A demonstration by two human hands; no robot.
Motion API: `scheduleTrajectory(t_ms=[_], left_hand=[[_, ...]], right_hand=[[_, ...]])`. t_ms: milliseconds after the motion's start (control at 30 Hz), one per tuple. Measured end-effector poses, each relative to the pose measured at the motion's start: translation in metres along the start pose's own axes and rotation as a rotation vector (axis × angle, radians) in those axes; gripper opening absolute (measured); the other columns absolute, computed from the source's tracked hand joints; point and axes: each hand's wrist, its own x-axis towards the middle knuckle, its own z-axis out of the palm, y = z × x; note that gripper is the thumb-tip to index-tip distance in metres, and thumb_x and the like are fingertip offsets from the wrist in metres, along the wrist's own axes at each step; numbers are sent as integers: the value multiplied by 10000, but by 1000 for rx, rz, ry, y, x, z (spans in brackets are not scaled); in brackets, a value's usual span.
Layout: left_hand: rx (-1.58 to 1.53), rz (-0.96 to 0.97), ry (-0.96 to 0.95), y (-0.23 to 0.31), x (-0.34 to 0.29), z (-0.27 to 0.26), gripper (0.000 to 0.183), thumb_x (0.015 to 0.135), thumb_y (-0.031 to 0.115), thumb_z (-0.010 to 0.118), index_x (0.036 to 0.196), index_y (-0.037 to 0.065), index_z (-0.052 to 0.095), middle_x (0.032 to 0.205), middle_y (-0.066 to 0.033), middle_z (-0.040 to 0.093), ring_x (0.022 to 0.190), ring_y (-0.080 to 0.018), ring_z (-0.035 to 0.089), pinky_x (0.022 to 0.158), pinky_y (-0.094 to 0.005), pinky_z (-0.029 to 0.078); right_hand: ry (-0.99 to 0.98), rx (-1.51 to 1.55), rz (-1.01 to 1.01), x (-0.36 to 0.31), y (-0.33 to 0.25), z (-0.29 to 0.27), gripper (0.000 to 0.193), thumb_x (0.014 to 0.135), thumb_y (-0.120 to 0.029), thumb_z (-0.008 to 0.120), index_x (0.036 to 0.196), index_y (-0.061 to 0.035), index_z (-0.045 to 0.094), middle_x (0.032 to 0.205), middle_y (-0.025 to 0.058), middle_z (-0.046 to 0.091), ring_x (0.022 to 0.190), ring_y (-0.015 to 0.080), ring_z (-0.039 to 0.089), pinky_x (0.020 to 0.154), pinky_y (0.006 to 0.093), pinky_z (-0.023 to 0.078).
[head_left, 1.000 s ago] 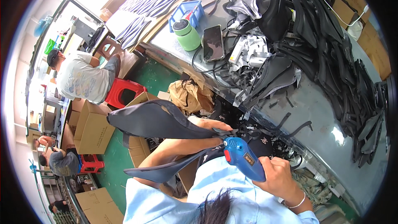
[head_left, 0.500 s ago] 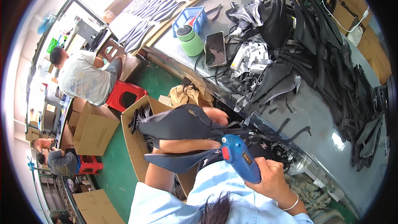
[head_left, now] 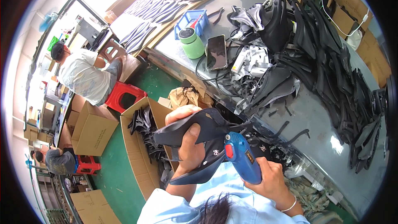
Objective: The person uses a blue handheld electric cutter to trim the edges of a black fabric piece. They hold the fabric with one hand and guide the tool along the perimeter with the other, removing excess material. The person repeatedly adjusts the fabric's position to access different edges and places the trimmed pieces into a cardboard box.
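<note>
My left hand (head_left: 191, 147) grips a black curved piece (head_left: 178, 130), shaped like a bicycle saddle cover, in front of my body. The thumb lies on its face, and fingers show behind its upper edge. A lower flap of the piece hangs under my wrist, above my lap. In my right hand (head_left: 271, 182) is a blue cordless power tool (head_left: 245, 161) with a red button and a small display. Its head points up and away, close to the right end of the black piece. The working tip cannot be made out against the dark material.
An open cardboard box (head_left: 134, 157) with black pieces stands left of my lap. On the grey metal table (head_left: 327, 145) lie a heap of black saddle-shaped pieces (head_left: 323, 58), trimmings, a phone (head_left: 216, 52), a green flask (head_left: 191, 43) and a blue basket (head_left: 195, 20). Two people sit on red stools at left.
My left hand has turned and moved up, so its thumb now shows on the black piece. The piece has tilted and shifted right. The power tool has stayed nearly in place.
</note>
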Motion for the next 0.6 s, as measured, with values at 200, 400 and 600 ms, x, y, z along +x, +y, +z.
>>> scheduleTrajectory(t_ms=[200,400,600], left_hand=[[-63,7,-20,-9,-12,0,367,764,56,637,1088,36,465,1094,-175,515,1024,-244,521,919,-372,427],[27,12,10,-15,-20,5,376,762,82,564,1115,52,438,1055,-146,485,971,-237,531,854,-380,470],[45,-107,-22,-8,-24,7,351,756,86,567,1086,33,461,1090,-159,489,984,-242,531,896,-375,446]], right_hand=[[-15,75,8,1,-3,1,490,636,-250,812,922,8,509,640,103,613,542,228,636,530,306,505],[9,155,17,2,-4,4,489,638,-254,815,922,4,511,628,80,611,518,199,627,516,291,498],[55,101,-20,8,-9,0,412,621,-129,770,913,12,515,600,101,591,526,259,622,523,320,494]])
